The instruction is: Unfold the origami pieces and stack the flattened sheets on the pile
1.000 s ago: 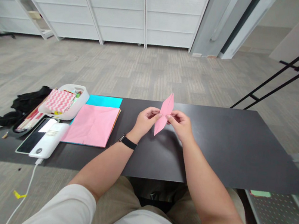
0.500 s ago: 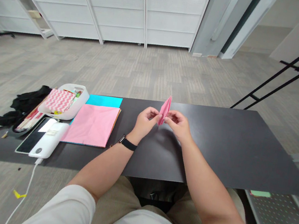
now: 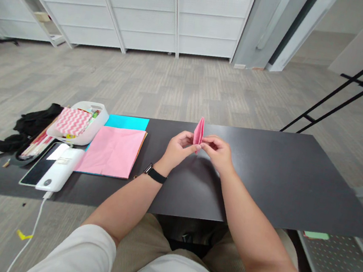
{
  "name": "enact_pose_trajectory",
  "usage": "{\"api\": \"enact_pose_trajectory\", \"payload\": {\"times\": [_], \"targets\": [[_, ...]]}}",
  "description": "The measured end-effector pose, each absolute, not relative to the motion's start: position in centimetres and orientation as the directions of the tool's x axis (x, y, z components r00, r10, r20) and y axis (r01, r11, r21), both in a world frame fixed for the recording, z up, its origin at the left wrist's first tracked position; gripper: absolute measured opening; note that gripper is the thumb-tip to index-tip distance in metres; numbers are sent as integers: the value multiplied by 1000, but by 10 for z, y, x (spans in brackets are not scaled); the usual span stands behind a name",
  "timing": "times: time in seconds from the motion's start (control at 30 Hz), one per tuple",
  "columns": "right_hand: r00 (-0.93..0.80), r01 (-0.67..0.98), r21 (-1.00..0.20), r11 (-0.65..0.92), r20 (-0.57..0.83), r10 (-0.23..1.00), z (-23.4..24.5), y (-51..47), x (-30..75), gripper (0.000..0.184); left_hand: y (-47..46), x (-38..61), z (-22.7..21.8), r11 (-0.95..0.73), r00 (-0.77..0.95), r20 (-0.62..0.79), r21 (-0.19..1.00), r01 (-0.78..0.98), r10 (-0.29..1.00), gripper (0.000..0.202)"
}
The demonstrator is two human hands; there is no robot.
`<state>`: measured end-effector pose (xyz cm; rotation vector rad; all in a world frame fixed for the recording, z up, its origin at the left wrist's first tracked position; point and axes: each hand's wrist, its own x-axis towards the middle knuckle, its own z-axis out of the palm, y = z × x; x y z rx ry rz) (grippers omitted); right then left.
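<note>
A piece of folded pink paper (image 3: 199,131) stands upright above the dark table, its pointed tip facing away from me. My left hand (image 3: 179,147) pinches its lower left side between thumb and fingers. From the other side, my right hand (image 3: 216,151) grips the lower right edge, and the two thumbs nearly meet at the near end. The fingers partly hide the bottom of the paper. To the left lies a stack of coloured paper with a pink sheet (image 3: 113,150) on top.
A white basket (image 3: 95,129) holding a pink zigzag-patterned packet sits at the left of the table (image 3: 274,178). Nearer are a white power bank (image 3: 61,170) with a cable and a phone (image 3: 35,170). Black cloth (image 3: 37,120) lies at the far left. A blue sheet (image 3: 128,122) shows behind the pink stack.
The folded pink paper has turned slightly and shifted a little left, so more of its folded layers show. Both thumbs have come closer together at its near end.
</note>
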<state>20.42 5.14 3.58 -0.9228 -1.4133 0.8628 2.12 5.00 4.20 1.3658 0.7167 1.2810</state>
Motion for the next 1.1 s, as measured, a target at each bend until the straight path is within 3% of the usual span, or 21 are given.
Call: {"api": "enact_pose_trajectory", "payload": {"times": [0.13, 0.37, 0.73, 1.1], "targets": [[9, -10, -929, 369, 369, 929, 34, 53, 203, 29, 50, 23, 39, -305, 219, 349, 929, -210, 911, 49], [-29, -85, -957, 278, 282, 959, 34, 53, 202, 42, 51, 24, 37, -262, 196, 300, 944, -198, 933, 43], [-18, -45, -953, 298, 299, 954, 33, 54, 204, 40, 49, 22, 44, -309, 186, 341, 934, -182, 922, 39], [-41, 298, -797, 526, 540, 841, 43, 43, 205, 15, 50, 21, 43, -278, 131, 295, 951, -136, 946, 36]]}}
